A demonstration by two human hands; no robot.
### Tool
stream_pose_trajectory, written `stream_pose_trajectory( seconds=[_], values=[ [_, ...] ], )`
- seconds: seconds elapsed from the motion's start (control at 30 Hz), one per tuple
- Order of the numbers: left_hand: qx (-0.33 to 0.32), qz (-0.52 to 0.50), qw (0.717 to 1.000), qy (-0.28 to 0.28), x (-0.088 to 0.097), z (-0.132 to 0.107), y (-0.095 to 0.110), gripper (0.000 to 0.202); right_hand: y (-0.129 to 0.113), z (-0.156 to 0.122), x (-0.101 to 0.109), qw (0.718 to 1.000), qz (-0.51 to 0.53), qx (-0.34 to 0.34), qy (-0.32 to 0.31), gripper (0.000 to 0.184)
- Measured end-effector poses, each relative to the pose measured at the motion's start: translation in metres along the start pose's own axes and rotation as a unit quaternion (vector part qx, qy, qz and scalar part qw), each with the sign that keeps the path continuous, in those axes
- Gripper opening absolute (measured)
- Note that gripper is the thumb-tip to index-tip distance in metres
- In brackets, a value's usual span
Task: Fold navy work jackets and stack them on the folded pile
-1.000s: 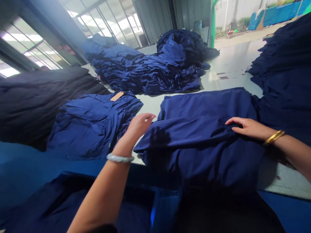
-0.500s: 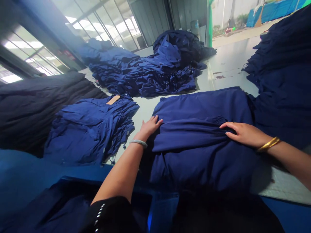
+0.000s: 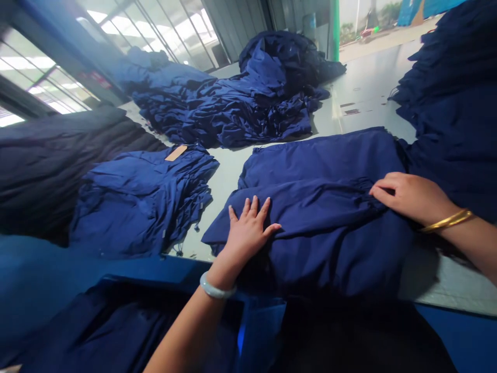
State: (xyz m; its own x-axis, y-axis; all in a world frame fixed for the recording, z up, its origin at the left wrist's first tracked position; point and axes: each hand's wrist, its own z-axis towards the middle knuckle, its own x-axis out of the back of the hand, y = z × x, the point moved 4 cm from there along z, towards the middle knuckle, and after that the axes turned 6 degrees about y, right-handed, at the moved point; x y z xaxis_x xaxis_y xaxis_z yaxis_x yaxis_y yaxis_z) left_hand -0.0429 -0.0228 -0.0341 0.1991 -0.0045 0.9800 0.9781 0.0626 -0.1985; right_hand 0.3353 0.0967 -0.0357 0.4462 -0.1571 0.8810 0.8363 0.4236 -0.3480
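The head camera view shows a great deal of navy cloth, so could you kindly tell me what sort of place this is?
Most likely a garment workshop: heaps of navy garments cover a long pale worktable, and a tan tag lies on one stack.

Clothing workshop, plain as day! A long table loaded end to end with navy garments, heap after heap, and a tall dark stack over on the right. A paper tag on one pile! Along the far side, big metal-framed windows, a ribbed metal wall, a green post, and a paved yard beyond. Bulk cloth, bare industrial room, every mark of a garment production floor!
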Motion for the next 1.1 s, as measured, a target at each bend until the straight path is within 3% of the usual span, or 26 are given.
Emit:
stream_pose_trajectory(
  seconds=[0.13,0.23,0.4,0.53,0.67,0.77,0.9,1.0,1.1],
  values=[
    [-0.01,-0.033,0.999,0.017,0.0,-0.006,0.004,0.089,-0.01,0.005,-0.005,0.994,-0.008,0.096,0.058,0.059],
    [0.007,-0.041,0.999,0.027,0.007,-0.005,-0.007,0.09,-0.015,0.006,-0.026,0.989,0.011,0.145,0.005,0.067],
    [0.078,-0.02,0.996,-0.028,-0.008,0.0,-0.034,0.091,-0.001,0.003,-0.061,0.982,-0.039,0.132,-0.13,0.096],
    [0.071,-0.027,0.996,-0.038,-0.024,-0.002,-0.039,0.088,0.007,0.003,-0.065,0.98,-0.05,0.135,-0.137,0.1],
    [0.076,-0.034,0.996,-0.043,-0.017,0.004,-0.04,0.083,0.003,0.003,-0.062,0.98,-0.04,0.129,-0.144,0.1],
    [0.063,-0.031,0.998,-0.001,0.0,0.031,-0.042,0.078,-0.001,0.004,-0.06,0.98,-0.034,0.125,-0.148,0.099],
    [0.036,-0.032,0.999,0.021,0.011,0.09,-0.048,0.076,-0.005,0.005,-0.057,0.982,-0.029,0.125,-0.138,0.097],
    [0.062,-0.026,0.998,-0.021,0.0,0.123,-0.061,0.077,-0.01,0.004,-0.054,0.982,-0.033,0.118,-0.143,0.096],
    [0.102,-0.02,0.994,-0.041,-0.017,0.135,-0.076,0.082,-0.02,0.003,-0.051,0.981,-0.038,0.115,-0.155,0.095]
  ],
)
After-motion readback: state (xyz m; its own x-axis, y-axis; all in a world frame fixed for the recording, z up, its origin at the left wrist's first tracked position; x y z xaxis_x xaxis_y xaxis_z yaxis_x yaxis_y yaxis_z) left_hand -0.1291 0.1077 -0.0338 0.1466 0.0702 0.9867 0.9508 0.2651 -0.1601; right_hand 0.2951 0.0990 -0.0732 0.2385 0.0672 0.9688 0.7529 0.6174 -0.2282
